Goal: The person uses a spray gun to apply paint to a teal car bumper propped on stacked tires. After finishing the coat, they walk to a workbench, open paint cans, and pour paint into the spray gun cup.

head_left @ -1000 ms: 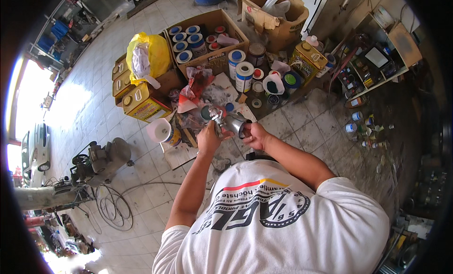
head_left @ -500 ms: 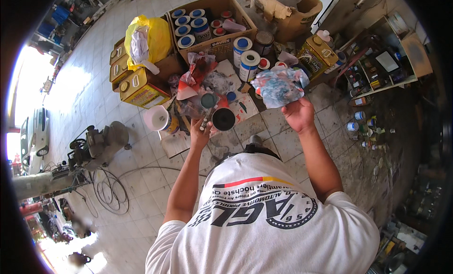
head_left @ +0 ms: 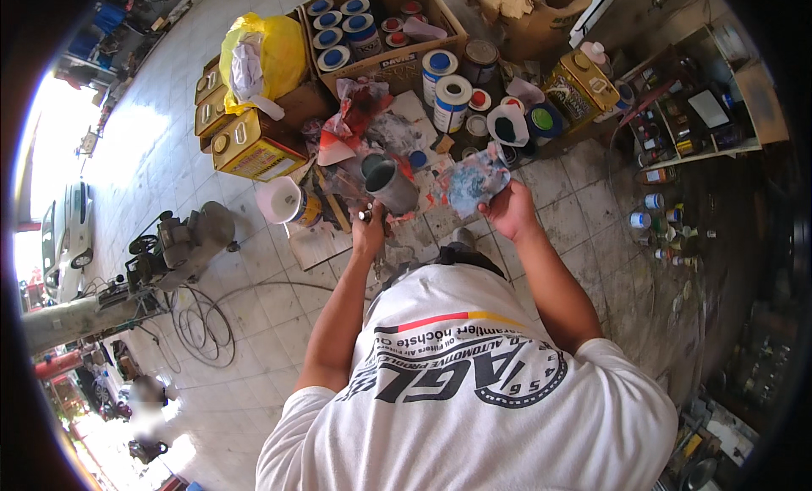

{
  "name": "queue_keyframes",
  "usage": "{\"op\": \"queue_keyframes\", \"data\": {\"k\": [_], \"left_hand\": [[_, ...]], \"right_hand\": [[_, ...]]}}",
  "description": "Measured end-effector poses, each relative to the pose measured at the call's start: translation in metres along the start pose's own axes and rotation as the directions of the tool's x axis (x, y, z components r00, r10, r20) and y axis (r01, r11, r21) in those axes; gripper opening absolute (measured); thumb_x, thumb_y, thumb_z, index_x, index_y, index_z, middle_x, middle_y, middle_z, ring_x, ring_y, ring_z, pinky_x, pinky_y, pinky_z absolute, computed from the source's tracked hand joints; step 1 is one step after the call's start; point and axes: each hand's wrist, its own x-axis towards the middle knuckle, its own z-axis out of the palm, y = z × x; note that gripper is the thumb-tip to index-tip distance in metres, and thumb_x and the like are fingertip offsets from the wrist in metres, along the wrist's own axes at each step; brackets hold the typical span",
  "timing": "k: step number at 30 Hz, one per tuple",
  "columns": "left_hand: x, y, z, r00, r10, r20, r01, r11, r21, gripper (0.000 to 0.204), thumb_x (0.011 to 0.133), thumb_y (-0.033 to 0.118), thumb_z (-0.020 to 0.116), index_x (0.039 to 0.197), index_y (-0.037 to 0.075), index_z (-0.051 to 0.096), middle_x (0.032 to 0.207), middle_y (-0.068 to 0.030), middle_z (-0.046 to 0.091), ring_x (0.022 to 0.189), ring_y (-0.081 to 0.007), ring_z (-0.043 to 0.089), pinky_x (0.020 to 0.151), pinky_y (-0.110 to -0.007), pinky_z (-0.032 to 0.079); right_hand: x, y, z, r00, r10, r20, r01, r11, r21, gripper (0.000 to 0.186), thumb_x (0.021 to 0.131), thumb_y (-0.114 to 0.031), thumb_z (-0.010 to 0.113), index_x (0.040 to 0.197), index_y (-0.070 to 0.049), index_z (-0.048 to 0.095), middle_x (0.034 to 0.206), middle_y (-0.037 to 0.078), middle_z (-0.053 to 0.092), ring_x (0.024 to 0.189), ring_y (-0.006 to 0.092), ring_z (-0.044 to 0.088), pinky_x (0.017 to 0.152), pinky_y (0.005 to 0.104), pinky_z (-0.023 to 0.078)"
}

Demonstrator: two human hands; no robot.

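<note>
My left hand [head_left: 369,232] is closed around a spray gun, its silver knobs showing by my fingers. The gun's grey metal cup [head_left: 395,192] is tipped away from me. By the cup's far end is a round opening [head_left: 378,166] with dark grey-green inside; whether it belongs to a separate container I cannot tell. My right hand [head_left: 512,210] grips a crumpled rag [head_left: 475,185], pale and stained blue and red. Just beyond the rag stands a white plastic cup [head_left: 508,126] with dark contents. Red-stained crumpled paper [head_left: 345,134] lies past the gun.
Paint cans [head_left: 452,102] stand ahead, beside a cardboard box [head_left: 389,64] of more cans. Yellow tins [head_left: 254,144] and a white tub [head_left: 280,200] are at the left. A compressor [head_left: 199,233] with a coiled hose [head_left: 203,330] sits further left. A shelf [head_left: 702,144] stands at the right.
The gun's cup has gone from upright, with its dark opening facing me, to tipped away. My right hand has brought the rag lower and leftward, uncovering the white cup and a green-topped can.
</note>
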Motion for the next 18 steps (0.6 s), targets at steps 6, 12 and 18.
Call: {"op": "queue_keyframes", "data": {"k": [6,12,18], "left_hand": [[0.016,0.011,0.002,1.0,-0.029,0.001,0.029,0.999,-0.016,0.039,0.103,0.038,0.058,0.102,-0.001,0.053,0.075,-0.0059,0.058,0.055,-0.0137,0.057,0.045,-0.03,0.049],[0.02,0.018,0.009,0.999,-0.029,-0.03,0.03,0.999,0.02,0.041,0.103,0.041,0.058,0.103,0.0,0.052,0.074,-0.0065,0.058,0.055,-0.0137,0.057,0.046,-0.03,0.048],[0.018,0.021,0.019,0.997,0.061,-0.048,-0.055,0.992,0.115,0.036,0.102,0.037,0.06,0.102,0.001,0.053,0.074,-0.0091,0.061,0.057,-0.015,0.059,0.05,-0.032,0.046]], "right_hand": [[0.013,-0.01,-0.003,1.0,-0.01,-0.015,0.01,1.0,0.019,0.034,0.101,-0.034,0.036,0.123,-0.019,0.057,0.123,0.008,0.066,0.105,0.0275,0.064,0.068,0.0425,0.055],[0.025,-0.01,-0.013,0.999,0.042,0.027,-0.043,0.999,0.024,0.034,0.101,-0.035,0.037,0.122,-0.02,0.057,0.121,0.007,0.066,0.103,0.0271,0.065,0.068,0.0426,0.056],[0.035,-0.016,-0.025,0.998,0.057,0.041,-0.059,0.997,0.052,0.034,0.1,-0.037,0.039,0.123,-0.02,0.057,0.119,0.006,0.067,0.102,0.0274,0.065,0.069,0.0436,0.056]]}}
